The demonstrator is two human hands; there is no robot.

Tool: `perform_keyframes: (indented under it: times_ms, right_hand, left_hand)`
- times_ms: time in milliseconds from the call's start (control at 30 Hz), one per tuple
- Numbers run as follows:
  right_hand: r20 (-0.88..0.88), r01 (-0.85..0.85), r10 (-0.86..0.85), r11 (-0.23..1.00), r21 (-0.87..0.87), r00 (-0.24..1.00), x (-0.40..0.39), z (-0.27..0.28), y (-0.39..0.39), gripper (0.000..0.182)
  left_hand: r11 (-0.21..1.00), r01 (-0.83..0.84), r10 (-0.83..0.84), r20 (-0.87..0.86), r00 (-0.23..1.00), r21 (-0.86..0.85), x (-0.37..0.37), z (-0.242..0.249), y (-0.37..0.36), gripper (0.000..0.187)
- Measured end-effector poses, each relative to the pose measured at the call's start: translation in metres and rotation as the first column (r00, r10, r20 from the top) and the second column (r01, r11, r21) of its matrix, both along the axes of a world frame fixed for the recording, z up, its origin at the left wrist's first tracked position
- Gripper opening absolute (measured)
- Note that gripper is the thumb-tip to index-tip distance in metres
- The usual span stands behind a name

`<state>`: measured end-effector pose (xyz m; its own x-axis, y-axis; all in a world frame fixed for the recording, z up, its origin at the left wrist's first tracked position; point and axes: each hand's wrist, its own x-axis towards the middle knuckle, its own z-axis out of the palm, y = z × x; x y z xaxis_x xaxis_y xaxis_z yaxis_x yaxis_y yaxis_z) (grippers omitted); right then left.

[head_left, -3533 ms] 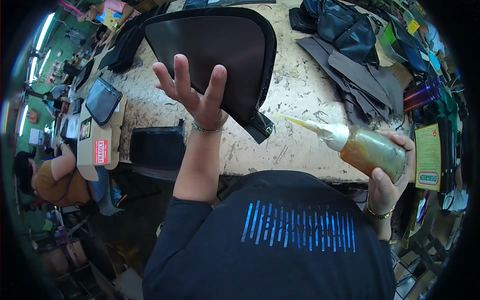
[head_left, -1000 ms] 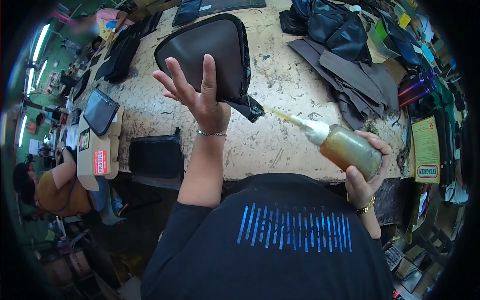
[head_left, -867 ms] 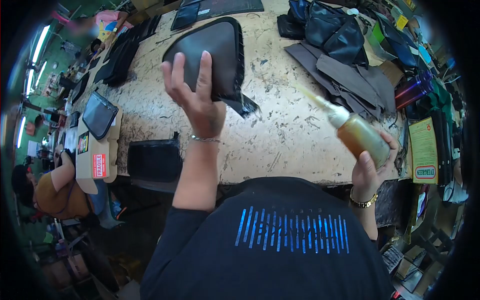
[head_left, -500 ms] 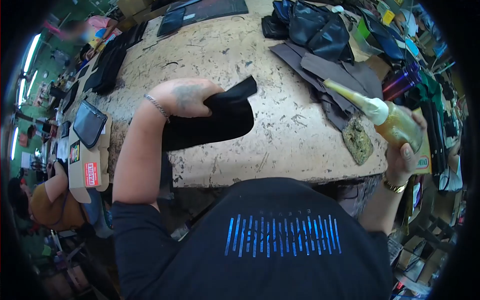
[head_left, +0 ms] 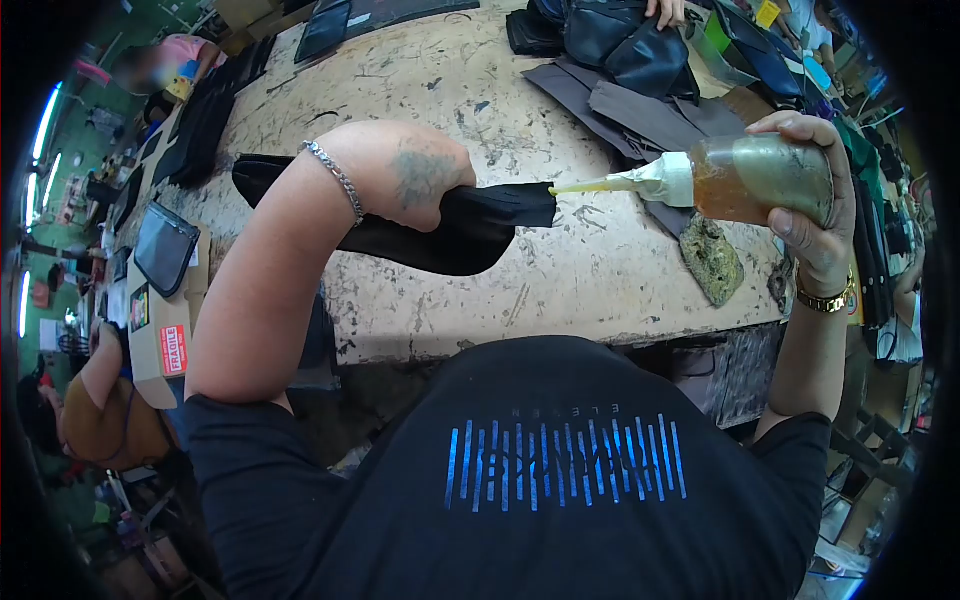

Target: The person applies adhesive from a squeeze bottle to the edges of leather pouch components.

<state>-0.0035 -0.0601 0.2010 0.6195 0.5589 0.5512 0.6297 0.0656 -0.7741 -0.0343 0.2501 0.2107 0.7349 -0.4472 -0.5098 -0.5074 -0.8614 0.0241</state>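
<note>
My left hand [head_left: 425, 180] is closed on a piece of black leather [head_left: 470, 245], which hangs below and behind the hand with a narrow strap-like end sticking out to the right. In my right hand [head_left: 815, 190] is a glue bottle [head_left: 735, 180], tipped on its side, with amber contents and a long yellowish nozzle. The nozzle's tip meets the end of the black strip, at least as seen from above. My left fingertips are hidden behind the hand and the leather.
Under both hands is a worn, stained worktable [head_left: 420, 310]. A crusty yellowish lump [head_left: 712, 262] lies near its right edge. Dark sheets [head_left: 650, 115] and black bags [head_left: 625, 45] are at the back right, where another person's hand [head_left: 667, 12] rests. A box marked fragile [head_left: 165, 340] stands left.
The glue bottle has swung left and levelled out, bringing its nozzle to the strip's end. My left hand has lifted the leather slightly away from me. Another person's hand has appeared at the black bags.
</note>
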Motion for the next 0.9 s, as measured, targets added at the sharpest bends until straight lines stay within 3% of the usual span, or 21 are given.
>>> perform_keyframes:
  times_ms: [233, 333, 433, 533, 633, 900]
  right_hand:
    - [0.024, -0.042, 0.043, 0.998, -0.051, 0.999, 0.004, 0.000, 0.005, 0.056]
    - [0.023, -0.031, 0.033, 0.998, -0.059, 0.999, 0.006, -0.003, 0.005, 0.056]
    - [0.021, 0.077, -0.076, 0.995, -0.059, 0.997, 0.005, -0.008, 0.006, 0.056]
    - [-0.076, 0.071, -0.067, 0.996, 0.048, 0.995, 0.006, -0.010, 0.000, 0.056]
    - [-0.088, 0.003, 0.001, 0.999, 0.049, 0.996, 0.005, -0.010, -0.002, 0.056]
    - [-0.130, 0.025, -0.018, 0.998, 0.054, 0.991, 0.002, -0.030, 0.004, 0.056]
  left_hand:
    - [1.000, -0.023, 0.023, 0.004, 1.000, 0.006, 0.002, 0.006, -0.003, 0.019]
    - [0.995, -0.052, 0.058, -0.059, 0.997, 0.084, 0.001, 0.009, -0.006, 0.024]
    - [0.997, -0.034, 0.037, -0.043, 0.998, 0.063, 0.002, 0.007, -0.003, 0.024]
    - [0.999, -0.022, 0.022, -0.001, 1.000, -0.030, 0.003, 0.000, 0.004, 0.019]
    - [0.999, -0.035, 0.035, 0.007, 0.999, -0.025, 0.003, 0.001, 0.004, 0.019]
    - [0.996, -0.077, 0.077, -0.016, 0.997, -0.054, 0.005, 0.002, 0.006, 0.019]
